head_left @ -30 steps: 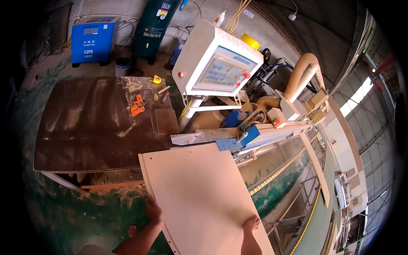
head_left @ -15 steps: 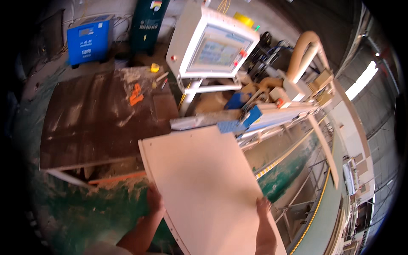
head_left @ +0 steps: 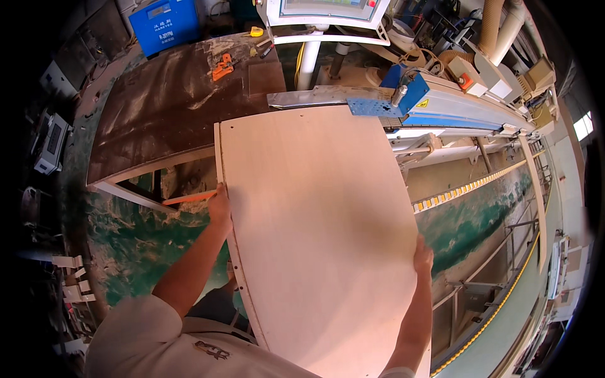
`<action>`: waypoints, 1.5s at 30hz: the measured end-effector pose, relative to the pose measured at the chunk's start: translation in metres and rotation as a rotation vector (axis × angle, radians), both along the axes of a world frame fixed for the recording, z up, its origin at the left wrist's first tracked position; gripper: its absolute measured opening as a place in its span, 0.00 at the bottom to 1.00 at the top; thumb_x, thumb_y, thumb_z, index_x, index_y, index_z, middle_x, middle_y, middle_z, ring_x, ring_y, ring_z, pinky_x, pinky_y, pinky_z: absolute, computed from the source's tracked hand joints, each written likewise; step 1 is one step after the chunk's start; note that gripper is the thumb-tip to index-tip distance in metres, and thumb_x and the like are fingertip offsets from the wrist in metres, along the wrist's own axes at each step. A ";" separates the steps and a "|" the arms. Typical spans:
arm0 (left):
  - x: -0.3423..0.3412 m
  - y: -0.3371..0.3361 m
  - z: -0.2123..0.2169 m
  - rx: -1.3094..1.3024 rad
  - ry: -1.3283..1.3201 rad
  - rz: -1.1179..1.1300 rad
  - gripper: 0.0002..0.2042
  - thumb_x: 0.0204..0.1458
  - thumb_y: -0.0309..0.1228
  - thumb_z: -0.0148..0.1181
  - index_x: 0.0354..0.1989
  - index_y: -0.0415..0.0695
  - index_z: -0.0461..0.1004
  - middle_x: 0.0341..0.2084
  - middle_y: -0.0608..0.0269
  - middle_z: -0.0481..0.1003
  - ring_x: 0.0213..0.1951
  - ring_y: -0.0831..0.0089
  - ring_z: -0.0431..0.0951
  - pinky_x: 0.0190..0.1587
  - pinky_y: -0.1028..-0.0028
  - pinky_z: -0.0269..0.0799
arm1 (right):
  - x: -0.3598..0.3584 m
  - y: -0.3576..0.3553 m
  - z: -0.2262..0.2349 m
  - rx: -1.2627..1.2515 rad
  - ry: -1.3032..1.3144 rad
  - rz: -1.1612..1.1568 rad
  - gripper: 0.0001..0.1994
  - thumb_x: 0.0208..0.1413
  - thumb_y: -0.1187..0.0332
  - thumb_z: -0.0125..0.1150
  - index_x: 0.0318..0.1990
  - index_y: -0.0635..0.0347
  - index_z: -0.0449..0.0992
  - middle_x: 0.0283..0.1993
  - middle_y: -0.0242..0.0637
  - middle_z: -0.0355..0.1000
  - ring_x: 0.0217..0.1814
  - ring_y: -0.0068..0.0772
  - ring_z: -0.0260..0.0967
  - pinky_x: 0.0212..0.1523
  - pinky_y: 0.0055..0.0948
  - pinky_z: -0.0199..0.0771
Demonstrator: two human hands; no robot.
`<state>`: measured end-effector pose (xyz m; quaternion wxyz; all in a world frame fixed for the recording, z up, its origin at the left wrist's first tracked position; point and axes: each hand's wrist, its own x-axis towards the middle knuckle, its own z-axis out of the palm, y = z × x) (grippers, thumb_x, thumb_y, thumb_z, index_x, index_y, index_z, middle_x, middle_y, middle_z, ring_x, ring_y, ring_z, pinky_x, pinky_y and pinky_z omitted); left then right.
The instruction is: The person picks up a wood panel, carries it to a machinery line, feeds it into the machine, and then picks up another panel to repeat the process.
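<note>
A large pale wooden panel (head_left: 309,220) stretches from my body toward the machine, with small drilled holes near its far edge and along its left edge. My left hand (head_left: 219,206) is closed on the panel's left edge. On the opposite edge, somewhat nearer to me, my right hand (head_left: 423,255) grips the panel, its fingers partly hidden. The far edge reaches a perforated blue plate (head_left: 375,108) on the machine; whether they touch I cannot tell.
Left of the panel stands a dark brown table (head_left: 157,110) bearing an orange tool (head_left: 222,67). A control cabinet (head_left: 324,16) rises beyond. Along the right runs a long machine beam (head_left: 466,104), with a yellow-and-white roller strip (head_left: 466,189). A blue box (head_left: 165,26) stands far left.
The view has tilted down and turned, so the panel appears straighter and higher. Both hands stay on its edges, and its far end is still by the blue plate.
</note>
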<state>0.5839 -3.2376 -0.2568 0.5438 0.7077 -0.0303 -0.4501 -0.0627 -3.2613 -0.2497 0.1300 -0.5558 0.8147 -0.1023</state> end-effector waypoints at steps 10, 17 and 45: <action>-0.007 -0.030 -0.005 -0.001 0.029 0.028 0.27 0.66 0.53 0.49 0.45 0.35 0.76 0.33 0.61 0.76 0.33 0.70 0.77 0.36 0.65 0.73 | 0.005 -0.018 0.019 0.081 -0.019 -0.097 0.45 0.62 0.28 0.35 0.39 0.68 0.83 0.39 0.63 0.77 0.46 0.67 0.74 0.47 0.54 0.72; -0.018 -0.032 0.012 -0.096 0.174 0.086 0.24 0.66 0.50 0.49 0.39 0.35 0.75 0.29 0.62 0.75 0.31 0.68 0.78 0.34 0.64 0.76 | 0.001 -0.025 0.014 0.062 -0.036 -0.091 0.46 0.62 0.28 0.33 0.37 0.68 0.83 0.38 0.63 0.77 0.46 0.68 0.73 0.48 0.55 0.71; -0.147 -0.129 -0.013 -0.130 0.212 -0.137 0.20 0.70 0.47 0.42 0.42 0.42 0.72 0.35 0.62 0.73 0.36 0.70 0.76 0.37 0.67 0.77 | -0.153 -0.123 0.013 0.089 0.015 -0.170 0.42 0.63 0.33 0.35 0.45 0.68 0.81 0.47 0.62 0.76 0.54 0.65 0.72 0.56 0.52 0.71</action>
